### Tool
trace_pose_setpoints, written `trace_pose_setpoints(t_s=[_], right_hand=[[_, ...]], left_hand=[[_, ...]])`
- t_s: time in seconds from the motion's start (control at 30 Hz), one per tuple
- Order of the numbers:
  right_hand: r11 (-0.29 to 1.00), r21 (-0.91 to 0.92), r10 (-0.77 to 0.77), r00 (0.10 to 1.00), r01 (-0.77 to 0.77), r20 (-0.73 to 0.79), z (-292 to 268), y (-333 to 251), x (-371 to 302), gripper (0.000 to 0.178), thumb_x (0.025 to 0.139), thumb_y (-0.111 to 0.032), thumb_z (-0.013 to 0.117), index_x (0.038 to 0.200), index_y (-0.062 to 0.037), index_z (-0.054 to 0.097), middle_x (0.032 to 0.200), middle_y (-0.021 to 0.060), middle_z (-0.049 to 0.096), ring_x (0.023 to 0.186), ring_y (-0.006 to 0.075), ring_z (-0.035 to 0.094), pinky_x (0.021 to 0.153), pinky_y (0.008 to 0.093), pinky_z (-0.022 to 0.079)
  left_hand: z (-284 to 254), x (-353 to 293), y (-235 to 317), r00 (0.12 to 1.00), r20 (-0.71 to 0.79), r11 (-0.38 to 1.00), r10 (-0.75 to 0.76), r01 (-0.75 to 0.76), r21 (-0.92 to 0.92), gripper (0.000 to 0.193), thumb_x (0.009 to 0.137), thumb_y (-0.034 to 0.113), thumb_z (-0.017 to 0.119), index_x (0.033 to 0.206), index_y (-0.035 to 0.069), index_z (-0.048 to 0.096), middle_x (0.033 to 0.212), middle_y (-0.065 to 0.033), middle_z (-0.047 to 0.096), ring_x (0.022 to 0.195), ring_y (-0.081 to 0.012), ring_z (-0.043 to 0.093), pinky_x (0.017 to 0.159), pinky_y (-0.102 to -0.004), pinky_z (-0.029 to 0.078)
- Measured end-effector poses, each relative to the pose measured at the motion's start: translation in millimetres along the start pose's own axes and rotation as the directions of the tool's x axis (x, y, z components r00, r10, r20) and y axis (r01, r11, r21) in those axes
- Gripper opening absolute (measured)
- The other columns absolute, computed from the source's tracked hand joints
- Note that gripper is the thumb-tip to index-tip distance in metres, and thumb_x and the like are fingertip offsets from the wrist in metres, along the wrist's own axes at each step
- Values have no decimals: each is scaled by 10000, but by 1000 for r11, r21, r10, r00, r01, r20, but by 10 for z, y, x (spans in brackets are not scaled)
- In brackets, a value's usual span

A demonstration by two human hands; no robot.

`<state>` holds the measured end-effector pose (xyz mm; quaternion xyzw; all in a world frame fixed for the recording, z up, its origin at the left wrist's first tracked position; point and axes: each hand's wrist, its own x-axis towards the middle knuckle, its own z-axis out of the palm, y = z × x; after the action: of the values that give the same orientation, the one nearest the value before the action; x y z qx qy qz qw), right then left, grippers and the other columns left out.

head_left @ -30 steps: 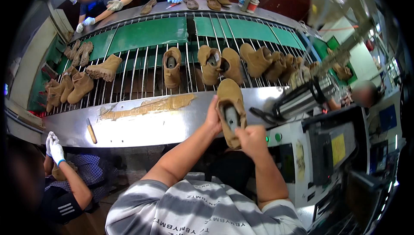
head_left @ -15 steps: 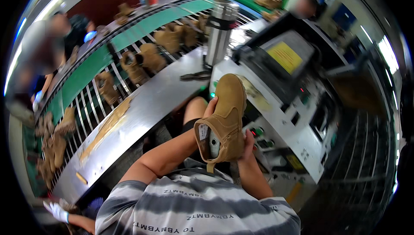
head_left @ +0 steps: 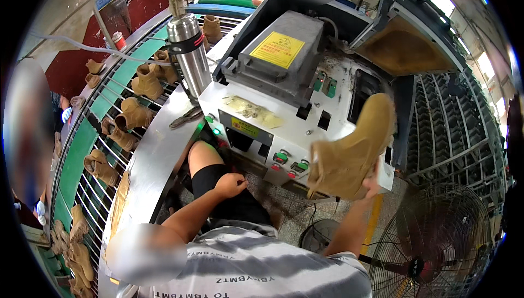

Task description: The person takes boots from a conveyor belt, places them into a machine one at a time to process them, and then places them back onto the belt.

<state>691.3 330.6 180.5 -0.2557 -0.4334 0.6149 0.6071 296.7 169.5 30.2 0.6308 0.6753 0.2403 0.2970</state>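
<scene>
A tan suede ankle boot [head_left: 352,150] is held up to the right, its toe pointing up and away and its shaft opening toward the lower left. My right hand [head_left: 372,182] grips it from behind at the lower right; the boot and its edge hide part of the fingers. Over my left thigh, my left hand [head_left: 230,185] is curled into a loose fist with nothing seen in it. Just beyond the boot stands a white and black machine [head_left: 221,101] with a yellow label and green and red buttons.
Several tan boots [head_left: 146,81] stand on a roller conveyor [head_left: 90,180] at the left. A steel flask [head_left: 192,63] and dark pliers-like tool [head_left: 185,117] rest on the metal ledge [head_left: 158,145]. At the right are a floor fan [head_left: 431,243] and dark racks [head_left: 453,123]. People stand beyond.
My left hand has let go of the boot and dropped toward my thigh. In my right hand the boot has moved right, toward the machine's right end. The view has turned right.
</scene>
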Motion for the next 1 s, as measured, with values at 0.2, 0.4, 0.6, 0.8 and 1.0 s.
trace_pose_setpoints(t_s=[0.2, 0.4, 0.6, 0.8, 1.0], right_hand=[[662, -745, -200, 978, 85, -67, 276, -1109, 1341, 929, 545, -136, 700, 1424, -29, 420, 1398, 148, 480, 1216, 262, 511, 996, 354, 416], [60, -988, -243, 958, -140, -150, 256, -1067, 2525, 940, 527, -237, 701, 1423, -137, 435, 1379, 195, 494, 1204, 323, 528, 968, 396, 442], [-158, -948, -205, 949, -275, -241, 376, -664, 3000, 986, 503, -259, 710, 1435, -159, 404, 1360, 211, 498, 1226, 358, 505, 969, 433, 445], [-255, -895, -98, 931, -366, -352, 332, -305, 2997, 983, 523, -309, 723, 1442, -187, 396, 1407, 205, 435, 1251, 355, 488, 999, 416, 438], [-277, -865, -57, 906, -418, -420, 488, -195, 2900, 890, 575, -331, 724, 1409, -194, 443, 1442, 165, 403, 1250, 320, 498, 968, 430, 460]], left_hand=[[-67, -13, 33, 998, 43, 997, -44, 46, -55, 315, 848, 330, 607, 779, 26, 658, 767, -208, 636, 729, -390, 617, 648, -447, 487], [-91, 47, 61, 995, 21, 983, -102, 104, -148, 307, 848, 318, 604, 823, 22, 679, 744, -194, 642, 695, -362, 630, 644, -417, 494], [-82, 53, -66, 996, -22, 983, -87, 82, -163, 297, 854, 298, 628, 828, 7, 686, 726, -181, 650, 665, -313, 641, 628, -389, 501], [-112, 59, -38, 993, -20, 967, -120, 112, -227, 302, 855, 305, 610, 793, 14, 665, 702, -190, 625, 642, -347, 617, 608, -404, 487], [-77, 42, -129, 994, -24, 975, -107, 100, -200, 286, 853, 285, 624, 800, 8, 671, 690, -184, 624, 635, -323, 626, 600, -393, 489]])
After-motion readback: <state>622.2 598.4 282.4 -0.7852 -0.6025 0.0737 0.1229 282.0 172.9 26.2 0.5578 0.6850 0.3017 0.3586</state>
